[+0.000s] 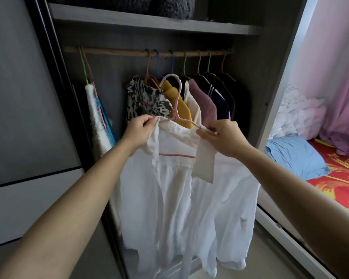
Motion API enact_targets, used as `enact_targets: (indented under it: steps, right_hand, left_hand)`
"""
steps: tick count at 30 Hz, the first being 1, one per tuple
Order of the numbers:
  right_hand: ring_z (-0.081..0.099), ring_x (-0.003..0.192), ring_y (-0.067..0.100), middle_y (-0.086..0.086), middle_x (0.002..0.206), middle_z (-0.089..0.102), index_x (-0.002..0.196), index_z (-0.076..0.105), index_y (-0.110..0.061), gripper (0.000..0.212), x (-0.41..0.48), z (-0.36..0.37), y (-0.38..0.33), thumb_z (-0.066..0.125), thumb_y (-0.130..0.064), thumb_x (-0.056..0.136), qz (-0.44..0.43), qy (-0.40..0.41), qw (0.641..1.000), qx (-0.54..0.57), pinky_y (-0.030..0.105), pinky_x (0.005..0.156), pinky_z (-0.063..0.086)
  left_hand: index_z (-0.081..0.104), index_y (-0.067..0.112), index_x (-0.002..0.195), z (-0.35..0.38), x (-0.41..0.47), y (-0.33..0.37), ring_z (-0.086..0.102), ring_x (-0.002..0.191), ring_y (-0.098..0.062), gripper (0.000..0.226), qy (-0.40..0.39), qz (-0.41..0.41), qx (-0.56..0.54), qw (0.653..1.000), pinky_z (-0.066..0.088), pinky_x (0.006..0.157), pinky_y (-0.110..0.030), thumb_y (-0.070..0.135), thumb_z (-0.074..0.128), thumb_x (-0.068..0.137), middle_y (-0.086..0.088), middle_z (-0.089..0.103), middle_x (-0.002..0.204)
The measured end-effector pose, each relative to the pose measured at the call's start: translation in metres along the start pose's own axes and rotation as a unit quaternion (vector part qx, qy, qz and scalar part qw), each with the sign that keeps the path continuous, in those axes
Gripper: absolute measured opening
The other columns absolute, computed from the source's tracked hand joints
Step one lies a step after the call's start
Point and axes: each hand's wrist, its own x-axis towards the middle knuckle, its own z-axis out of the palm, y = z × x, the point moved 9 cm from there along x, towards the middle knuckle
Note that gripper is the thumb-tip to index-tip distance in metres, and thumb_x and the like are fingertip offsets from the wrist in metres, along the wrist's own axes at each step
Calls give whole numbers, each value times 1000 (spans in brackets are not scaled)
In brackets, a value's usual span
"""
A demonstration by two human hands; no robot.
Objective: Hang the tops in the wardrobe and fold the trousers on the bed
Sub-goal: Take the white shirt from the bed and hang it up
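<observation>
Pinching the white top (175,198) on its pink hanger (177,104), my left hand (138,133) and right hand (225,137) each grip a shoulder below the rail (119,51)

Forearms, left hand (138,131) and right hand (225,136) are bare.

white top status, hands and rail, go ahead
Left hand, right hand each pinch white top at its shoulders. Pink hanger inside, not yet on rail. Hung clothes crowd rail's right; bare stretch left.
</observation>
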Motion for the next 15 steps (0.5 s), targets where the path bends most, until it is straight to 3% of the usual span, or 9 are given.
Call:
enact_targets:
  steps: [3, 4, 6, 8, 11, 13, 15]
  right_hand:
    - [63, 65, 10, -5, 72, 65, 77, 62, -28, 25, 3, 9, 6, 66, -48, 92, 36, -126, 990, 49, 22, 58, 50]
    - [68, 72, 8, -4, 79, 70, 87, 66, -28, 21, 3, 16, 8, 68, -49, 88, 57, -187, 974, 119, 23, 64, 55]
    - [73, 88, 17, 4, 99, 76, 117, 66, -23, 39, 3, 29, 8, 68, -44, 85, 81, -282, 920, 261, 34, 77, 62]
    - [70, 79, 21, 12, 101, 73, 125, 66, -16, 36, 17, 36, 7, 66, -29, 91, 60, -283, 901, 323, 34, 71, 62]
    - [59, 63, 15, 6, 84, 62, 113, 74, -17, 20, 48, 50, 14, 60, -17, 99, 61, -223, 877, 422, 24, 56, 54]
    - [60, 68, 16, 4, 87, 60, 117, 71, -18, 25, 70, 72, 16, 62, -29, 96, 50, -242, 863, 441, 27, 59, 53]
    - [64, 81, 21, 7, 97, 63, 125, 65, -13, 47, 85, 100, 14, 66, -43, 88, 36, -310, 849, 427, 32, 69, 57]
  left_hand:
    - [61, 21, 77, 15, 15, -8, 50, 73, -8, 28, 2, -23, -30, 999, 41, 66, -22, 33, 54, 101, 7, 56, 71]
    - [61, 18, 79, 18, 20, -8, 49, 72, -7, 28, 3, -23, -31, 999, 40, 66, -21, 33, 53, 101, 6, 55, 72]
    - [63, 9, 88, 22, 34, -9, 48, 72, -8, 30, 7, -23, -30, 999, 40, 67, -22, 33, 52, 102, 4, 55, 74]
    - [64, 2, 95, 23, 48, -9, 53, 77, -12, 34, 7, -17, -35, 999, 43, 70, -24, 34, 52, 102, -3, 60, 80]
    - [65, 5, 95, 24, 73, -14, 59, 81, -16, 34, 5, -4, 0, 1000, 49, 74, -29, 35, 51, 102, -9, 65, 87]
    - [62, 9, 84, 21, 92, -18, 55, 71, -11, 31, 16, 14, 38, 999, 45, 65, -23, 32, 51, 102, -3, 59, 76]
    - [57, 16, 75, 15, 113, -23, 50, 64, -7, 30, 30, 23, 87, 995, 40, 60, -22, 29, 52, 102, 2, 54, 69]
